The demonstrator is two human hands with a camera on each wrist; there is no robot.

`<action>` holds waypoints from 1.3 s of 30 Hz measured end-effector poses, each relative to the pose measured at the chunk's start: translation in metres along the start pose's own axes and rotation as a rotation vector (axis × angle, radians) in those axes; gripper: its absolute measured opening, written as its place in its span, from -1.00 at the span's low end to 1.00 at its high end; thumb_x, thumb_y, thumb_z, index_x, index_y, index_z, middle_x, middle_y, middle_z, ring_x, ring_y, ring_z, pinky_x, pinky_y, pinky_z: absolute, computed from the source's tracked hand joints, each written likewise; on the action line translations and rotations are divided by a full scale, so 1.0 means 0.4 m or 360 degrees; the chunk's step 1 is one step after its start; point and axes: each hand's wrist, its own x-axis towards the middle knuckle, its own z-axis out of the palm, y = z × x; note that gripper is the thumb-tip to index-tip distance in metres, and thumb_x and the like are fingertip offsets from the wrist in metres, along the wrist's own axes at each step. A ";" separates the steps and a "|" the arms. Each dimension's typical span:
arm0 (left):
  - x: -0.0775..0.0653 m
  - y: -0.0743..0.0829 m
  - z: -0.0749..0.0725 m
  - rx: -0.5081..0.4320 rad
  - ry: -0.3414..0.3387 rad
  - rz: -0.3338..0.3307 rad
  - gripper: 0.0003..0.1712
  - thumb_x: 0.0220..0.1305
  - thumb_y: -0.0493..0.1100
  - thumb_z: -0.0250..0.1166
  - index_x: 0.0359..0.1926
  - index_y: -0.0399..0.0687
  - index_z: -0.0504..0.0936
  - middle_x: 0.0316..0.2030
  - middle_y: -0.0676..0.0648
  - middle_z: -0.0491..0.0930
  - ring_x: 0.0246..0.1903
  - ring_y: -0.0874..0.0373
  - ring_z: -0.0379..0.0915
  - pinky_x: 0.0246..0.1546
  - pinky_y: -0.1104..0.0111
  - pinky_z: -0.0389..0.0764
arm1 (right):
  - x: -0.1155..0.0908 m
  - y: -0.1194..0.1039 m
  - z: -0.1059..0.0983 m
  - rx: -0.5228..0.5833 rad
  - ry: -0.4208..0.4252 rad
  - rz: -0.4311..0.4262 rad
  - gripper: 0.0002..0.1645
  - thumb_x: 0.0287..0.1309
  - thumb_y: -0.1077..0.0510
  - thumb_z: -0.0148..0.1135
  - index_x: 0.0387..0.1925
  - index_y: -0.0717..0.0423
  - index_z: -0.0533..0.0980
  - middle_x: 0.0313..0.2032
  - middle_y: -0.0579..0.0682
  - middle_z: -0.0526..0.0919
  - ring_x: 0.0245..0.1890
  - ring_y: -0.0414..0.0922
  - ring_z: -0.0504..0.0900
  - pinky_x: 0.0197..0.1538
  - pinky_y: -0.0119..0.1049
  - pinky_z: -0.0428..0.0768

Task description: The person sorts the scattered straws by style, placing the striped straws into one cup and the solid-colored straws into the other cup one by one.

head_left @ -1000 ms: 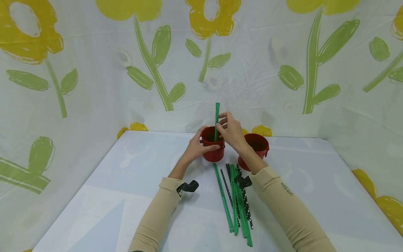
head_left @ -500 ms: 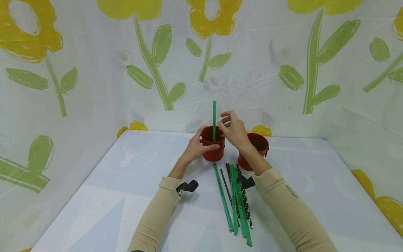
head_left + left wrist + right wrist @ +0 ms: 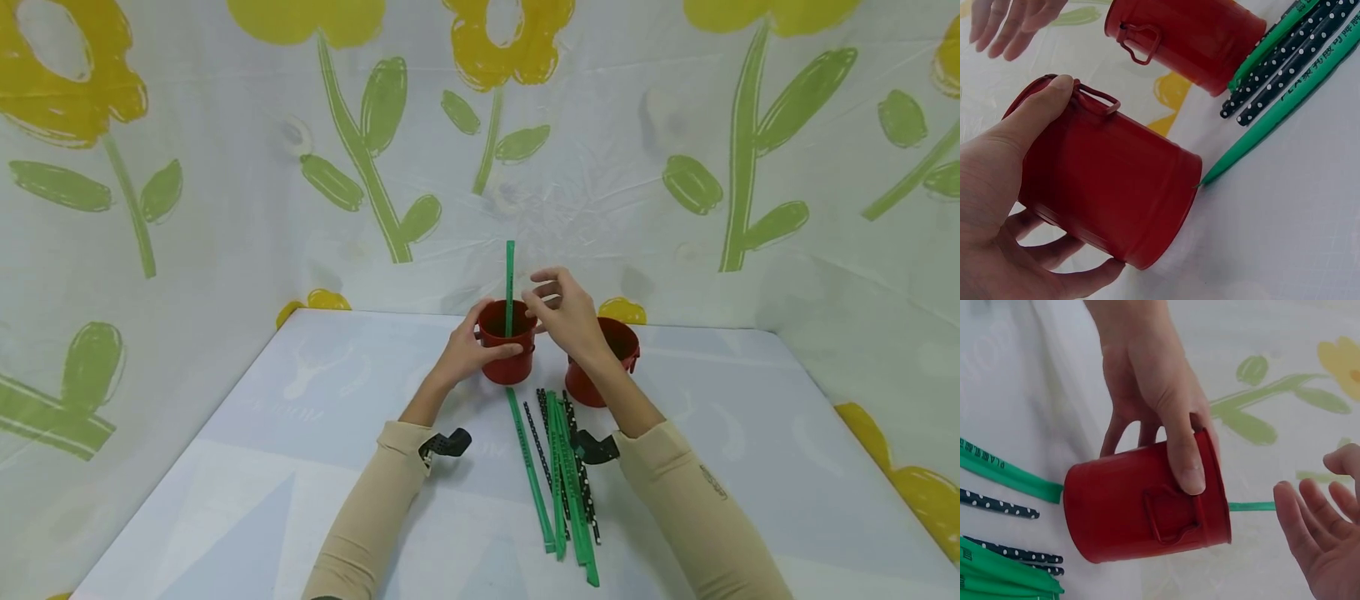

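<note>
I saw the left grip (image 3: pixel 463 356) curled round a red metal bucket (image 3: pixel 510 372), thumb just below the rim. A slim green-wrapped straw (image 3: pixel 510 279) stood upright inside, top well above the rim. Right grip (image 3: pixel 567 315): fingers loosely bent, holding nothing, just right of the straw. More green-wrapped straws (image 3: pixel 1272 123) and black white-dotted straws (image 3: pixel 1300 66) lay on the pale counter (image 3: pixel 247 475).

Flower-printed sheeting (image 3: pixel 600 167) bounding a pale table (image 3: pixel 300 433) indicates a screened-off work area, room type undetermined.
</note>
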 end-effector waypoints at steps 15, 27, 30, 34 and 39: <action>0.004 -0.012 0.002 0.0004 0.0003 0.0007 -0.01 0.06 0.13 0.48 0.45 0.33 0.13 0.31 0.13 0.37 0.31 0.03 0.30 0.19 0.01 0.55 | -0.104 0.003 -0.029 -0.0094 -0.0083 -0.0075 -0.51 0.31 -0.03 0.22 0.18 0.06 0.38 -0.11 0.12 0.67 -0.28 -0.03 0.73 -0.33 -0.29 0.73; 0.000 -0.007 0.002 -0.0008 0.0006 0.0003 -0.01 0.07 0.11 0.48 0.44 0.39 0.12 0.32 0.13 0.35 0.33 0.06 0.27 0.21 0.02 0.53 | -0.190 0.033 -0.032 -0.0400 -0.0185 -0.0137 -0.55 0.26 0.05 0.28 0.13 0.06 0.43 -0.16 0.05 0.72 -0.35 -0.12 0.71 -0.29 -0.34 0.73; 0.000 -0.009 0.003 -0.0008 0.0011 -0.0007 -0.03 0.06 0.12 0.48 0.42 0.47 0.12 0.33 0.13 0.35 0.33 0.07 0.27 0.22 0.01 0.52 | -0.205 0.045 -0.032 -0.0454 -0.0198 -0.0133 -0.54 0.24 0.05 0.30 0.12 0.07 0.44 -0.18 0.03 0.73 -0.37 -0.14 0.68 -0.23 -0.36 0.72; 0.001 -0.009 0.004 -0.0007 0.0008 -0.0001 -0.01 0.07 0.13 0.48 0.44 0.39 0.12 0.33 0.12 0.35 0.34 0.05 0.26 0.23 0.00 0.52 | -0.215 0.060 -0.032 -0.0485 -0.0199 -0.0107 -0.55 0.22 0.06 0.32 0.10 0.04 0.43 -0.20 0.00 0.73 -0.43 -0.14 0.62 -0.28 -0.44 0.67; 0.002 -0.005 0.003 -0.0006 0.0005 -0.0007 0.02 0.07 0.12 0.48 0.47 0.32 0.10 0.33 0.12 0.34 0.34 0.03 0.26 0.22 0.00 0.52 | -0.217 0.072 -0.031 -0.0495 -0.0227 -0.0090 -0.54 0.21 0.05 0.33 0.10 0.03 0.43 -0.22 -0.01 0.73 -0.44 -0.15 0.57 -0.33 -0.48 0.63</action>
